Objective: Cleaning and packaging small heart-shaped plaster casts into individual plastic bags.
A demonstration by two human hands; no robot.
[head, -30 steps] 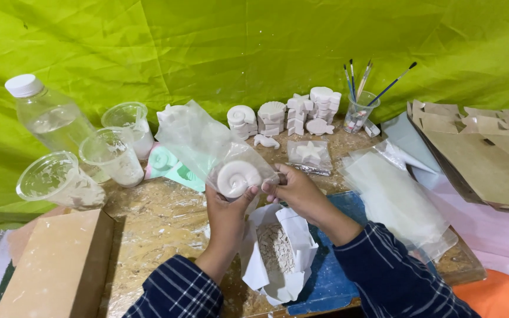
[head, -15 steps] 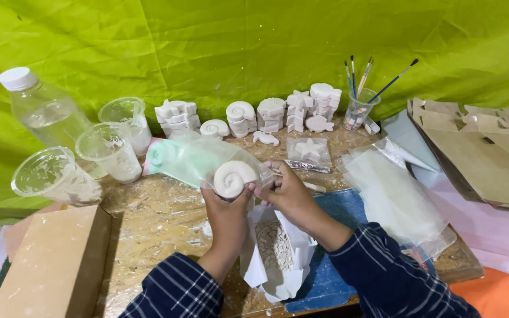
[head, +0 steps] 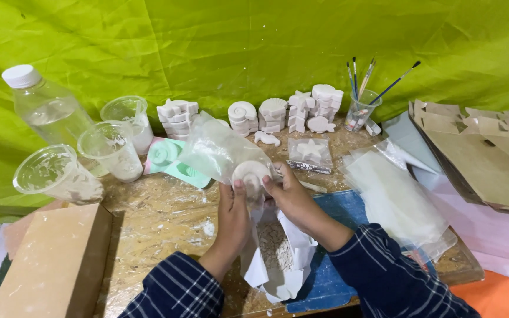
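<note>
Both of my hands hold a white plaster spiral shell (head: 251,175) above the table's middle. My left hand (head: 233,217) grips it from below with the thumb on its face. My right hand (head: 293,197) pinches its right edge. A clear plastic bag (head: 216,148) hangs around the shell and sticks up to its left. Just below my hands an open white paper box (head: 278,259) holds pale wood shavings.
Stacks of white plaster casts (head: 278,115) line the back. Three plastic cups (head: 110,150) and a water bottle (head: 45,106) stand left, beside mint green moulds (head: 175,162). A cup of brushes (head: 360,109), clear bags (head: 393,194), flat cardboard boxes (head: 484,159) lie right; a brown box (head: 54,259) sits near left.
The plastic bag has swung from lying leftward to standing more upright around the shell. My hands stay together on the shell over the white box.
</note>
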